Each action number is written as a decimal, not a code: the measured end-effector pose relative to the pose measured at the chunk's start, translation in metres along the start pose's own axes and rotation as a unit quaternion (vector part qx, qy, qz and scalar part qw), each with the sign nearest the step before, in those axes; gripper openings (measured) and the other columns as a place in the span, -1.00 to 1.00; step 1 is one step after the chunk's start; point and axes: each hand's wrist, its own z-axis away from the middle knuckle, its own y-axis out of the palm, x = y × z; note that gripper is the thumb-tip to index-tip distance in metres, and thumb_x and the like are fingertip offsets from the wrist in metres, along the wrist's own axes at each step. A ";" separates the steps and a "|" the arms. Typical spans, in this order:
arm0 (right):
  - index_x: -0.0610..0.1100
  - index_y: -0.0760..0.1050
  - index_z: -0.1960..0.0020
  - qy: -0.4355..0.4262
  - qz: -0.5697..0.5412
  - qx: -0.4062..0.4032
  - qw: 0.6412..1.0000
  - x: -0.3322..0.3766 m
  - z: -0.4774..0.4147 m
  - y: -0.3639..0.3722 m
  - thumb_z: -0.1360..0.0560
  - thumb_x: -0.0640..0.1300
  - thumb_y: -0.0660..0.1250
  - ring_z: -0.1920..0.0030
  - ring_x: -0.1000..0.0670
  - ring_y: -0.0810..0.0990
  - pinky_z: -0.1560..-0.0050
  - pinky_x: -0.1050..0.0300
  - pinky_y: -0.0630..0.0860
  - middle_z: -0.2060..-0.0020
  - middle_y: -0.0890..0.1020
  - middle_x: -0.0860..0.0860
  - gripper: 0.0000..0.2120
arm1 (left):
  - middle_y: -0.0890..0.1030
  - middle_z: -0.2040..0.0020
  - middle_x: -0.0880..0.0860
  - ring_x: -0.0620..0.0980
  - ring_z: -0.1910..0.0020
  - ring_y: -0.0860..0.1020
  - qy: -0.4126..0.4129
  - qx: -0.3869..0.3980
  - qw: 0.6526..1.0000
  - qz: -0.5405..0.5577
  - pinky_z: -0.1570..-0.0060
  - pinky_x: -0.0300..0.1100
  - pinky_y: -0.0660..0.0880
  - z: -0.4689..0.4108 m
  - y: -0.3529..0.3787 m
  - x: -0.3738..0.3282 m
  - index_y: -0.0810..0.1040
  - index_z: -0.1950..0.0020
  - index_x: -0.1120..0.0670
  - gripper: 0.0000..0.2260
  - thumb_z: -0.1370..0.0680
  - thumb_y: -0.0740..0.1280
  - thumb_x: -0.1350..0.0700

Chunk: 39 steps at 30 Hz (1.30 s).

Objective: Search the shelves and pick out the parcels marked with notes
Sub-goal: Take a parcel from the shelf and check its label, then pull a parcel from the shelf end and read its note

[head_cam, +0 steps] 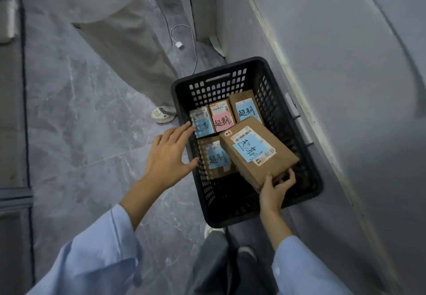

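Right hand: closed on the near end of a brown cardboard parcel with a blue handwritten note and a barcode label, thumb on top, fingers curled under. The parcel is held tilted above the right half of a black perforated plastic basket, and it overlaps the parcels below.

Left hand: open, fingers straight and spread, nothing held. The fingertips are seen at the basket's left rim, just beside a small parcel with a white label and a blue note; contact cannot be confirmed.

Basket contents, far row from the left: that small parcel, a parcel with a pink handwritten note, and a brown parcel with a blue note. A further brown parcel with a blue note is seen in the near row, partly covered by the held one.

The basket is set on a grey marbled floor, close against a pale wall panel on its right. Light-blue sleeves are seen on both forearms.

Beyond the basket: a second person's beige trouser leg and white perforated shoe, the shoe just left of the basket's far corner. A white cable with a plug is seen on the floor further back.
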 end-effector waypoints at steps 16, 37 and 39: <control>-0.10 0.07 -0.53 0.021 -0.020 -0.170 0.985 -0.045 -0.033 0.046 -0.56 -0.30 0.28 -0.26 -0.26 0.44 -0.15 0.07 0.38 -0.38 0.29 -0.33 -0.36 | 0.34 -0.50 -0.04 0.05 -0.40 0.35 0.046 0.062 0.997 -0.020 -0.31 -0.04 0.27 -0.013 0.033 0.022 0.26 -0.54 0.00 -0.31 -0.46 0.14 -0.27; 0.01 0.21 -0.54 -0.127 0.257 0.219 0.933 0.002 -0.051 0.001 -0.47 0.03 0.47 -0.35 -0.07 0.42 -0.35 -0.11 0.42 -0.37 0.43 -0.04 -0.27 | 0.38 -0.47 -0.04 0.04 -0.36 0.36 -0.027 0.011 1.000 -0.010 -0.28 -0.02 0.30 0.050 0.005 -0.010 0.33 -0.50 -0.03 -0.38 -0.49 0.13 -0.27; 0.07 0.16 -0.55 -0.184 0.315 0.267 0.892 0.018 -0.040 -0.005 -0.47 0.14 0.42 -0.42 -0.09 0.34 -0.39 -0.12 0.36 -0.44 0.36 -0.03 -0.25 | 0.37 -0.48 -0.05 0.03 -0.37 0.34 -0.054 0.000 0.999 -0.010 -0.29 -0.02 0.27 0.066 -0.004 -0.014 0.32 -0.50 -0.04 -0.38 -0.49 0.12 -0.28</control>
